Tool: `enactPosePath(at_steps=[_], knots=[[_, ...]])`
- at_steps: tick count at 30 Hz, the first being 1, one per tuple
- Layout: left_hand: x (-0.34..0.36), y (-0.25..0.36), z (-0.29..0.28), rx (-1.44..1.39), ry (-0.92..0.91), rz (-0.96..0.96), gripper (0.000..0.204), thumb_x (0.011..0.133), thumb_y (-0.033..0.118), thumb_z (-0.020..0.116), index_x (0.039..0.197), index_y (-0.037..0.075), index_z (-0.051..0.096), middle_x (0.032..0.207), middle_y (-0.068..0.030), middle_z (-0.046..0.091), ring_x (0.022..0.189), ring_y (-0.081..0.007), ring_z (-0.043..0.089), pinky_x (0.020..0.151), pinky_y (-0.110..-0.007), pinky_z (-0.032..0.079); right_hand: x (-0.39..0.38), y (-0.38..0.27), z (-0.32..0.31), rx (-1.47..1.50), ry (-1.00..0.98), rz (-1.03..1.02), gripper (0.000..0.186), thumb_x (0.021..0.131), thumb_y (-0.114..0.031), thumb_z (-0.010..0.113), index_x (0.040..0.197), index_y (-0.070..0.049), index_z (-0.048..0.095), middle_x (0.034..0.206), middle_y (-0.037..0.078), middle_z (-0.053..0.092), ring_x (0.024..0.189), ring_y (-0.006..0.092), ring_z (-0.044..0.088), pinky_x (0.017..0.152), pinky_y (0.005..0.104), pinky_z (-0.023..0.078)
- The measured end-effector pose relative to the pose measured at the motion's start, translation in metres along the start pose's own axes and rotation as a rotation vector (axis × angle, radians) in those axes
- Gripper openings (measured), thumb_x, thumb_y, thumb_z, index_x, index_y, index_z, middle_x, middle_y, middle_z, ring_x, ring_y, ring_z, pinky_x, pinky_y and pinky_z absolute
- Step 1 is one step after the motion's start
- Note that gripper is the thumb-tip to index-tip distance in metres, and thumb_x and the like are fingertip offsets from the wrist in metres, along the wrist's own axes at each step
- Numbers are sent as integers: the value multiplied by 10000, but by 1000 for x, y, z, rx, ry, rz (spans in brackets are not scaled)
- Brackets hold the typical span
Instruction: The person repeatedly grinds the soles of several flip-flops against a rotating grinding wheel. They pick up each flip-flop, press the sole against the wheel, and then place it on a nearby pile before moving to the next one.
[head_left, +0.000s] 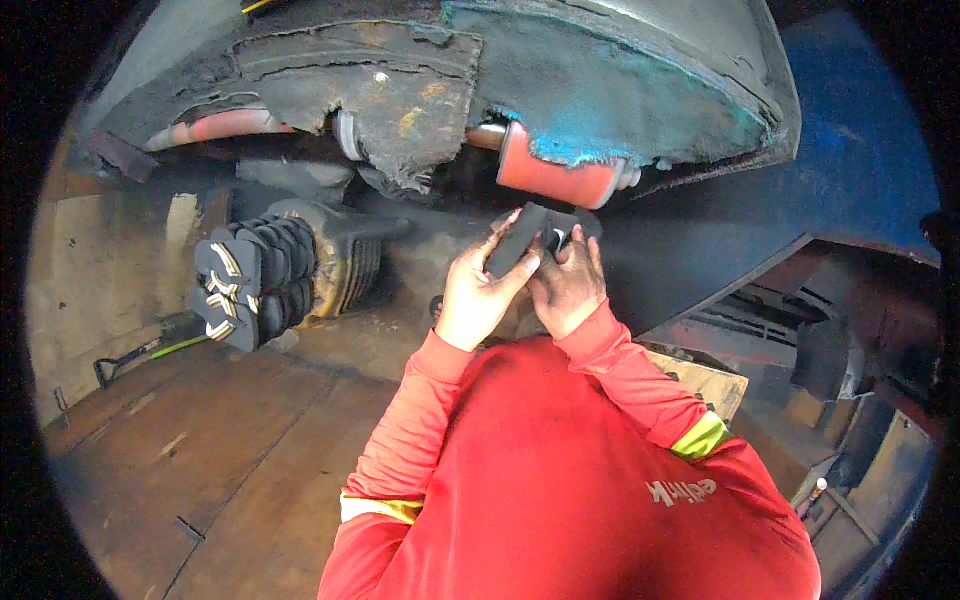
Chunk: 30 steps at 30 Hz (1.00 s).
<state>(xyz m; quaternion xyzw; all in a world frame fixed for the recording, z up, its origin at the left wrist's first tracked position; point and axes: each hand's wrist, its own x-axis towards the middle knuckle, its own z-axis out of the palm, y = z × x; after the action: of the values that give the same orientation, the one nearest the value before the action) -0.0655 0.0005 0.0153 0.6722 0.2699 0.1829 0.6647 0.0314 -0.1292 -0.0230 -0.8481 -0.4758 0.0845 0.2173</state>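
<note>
Both of my hands hold a black flip-flop [517,243] just below a red abrasive drum [555,175]. My left hand [480,295] is closed on its left side, with the thumb across the near face. My right hand [570,285] grips the other side, its fingers bent around the dark foam. A small white mark shows between the hands, where part of the strap seems to be. Whether a second sole lies behind the first, I cannot tell. The drum looks smeared, as if spinning, and the flip-flop's far edge is close beneath it; contact is not clear.
A worn, dusty hood [620,95] overhangs the drum. Another red roller [225,125] sits farther left. Several black flip-flops with striped straps [228,262] are stacked beside a ribbed motor housing [350,265]. A wooden box [725,385] stands at my right, near a blue panel [870,130].
</note>
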Motion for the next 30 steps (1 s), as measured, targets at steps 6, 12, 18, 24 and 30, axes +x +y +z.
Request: enactPosePath(at_steps=[6,12,18,24,30], knots=[[9,11,4,280,87,19,522,860,280,824,1268,-7,669,1059,-185,749,956,-208,735,843,-324,563,10,8,9,-1,-12,7,478,915,-307,672,1388,-277,606,1226,202,632,1334,518,465,1112,684,325],[17,26,4,431,130,27,387,872,307,804,1107,7,738,953,-196,749,840,-245,754,742,-354,567,9,0,15,70,-8,-25,642,830,-298,752,1394,-64,555,1286,233,609,1321,472,498,1120,590,369],[21,44,2,516,135,-176,292,922,251,735,1142,60,760,953,-156,756,843,-226,727,768,-344,553,9,-22,5,867,-246,227,684,740,-239,869,1332,-47,585,1000,61,685,932,214,652,839,348,520],[33,40,3,563,144,-138,242,910,265,735,976,33,761,838,-170,725,734,-257,719,681,-371,547,10,-16,5,1147,-450,373,650,757,-127,890,1328,-66,586,883,-66,546,815,81,505,769,255,464],[54,7,22,661,194,-81,397,852,373,762,849,-22,724,674,-235,669,675,-402,716,604,-439,545,26,14,10,1239,-409,413,628,766,-128,849,1332,-70,582,1058,9,680,955,116,634,852,286,529]])
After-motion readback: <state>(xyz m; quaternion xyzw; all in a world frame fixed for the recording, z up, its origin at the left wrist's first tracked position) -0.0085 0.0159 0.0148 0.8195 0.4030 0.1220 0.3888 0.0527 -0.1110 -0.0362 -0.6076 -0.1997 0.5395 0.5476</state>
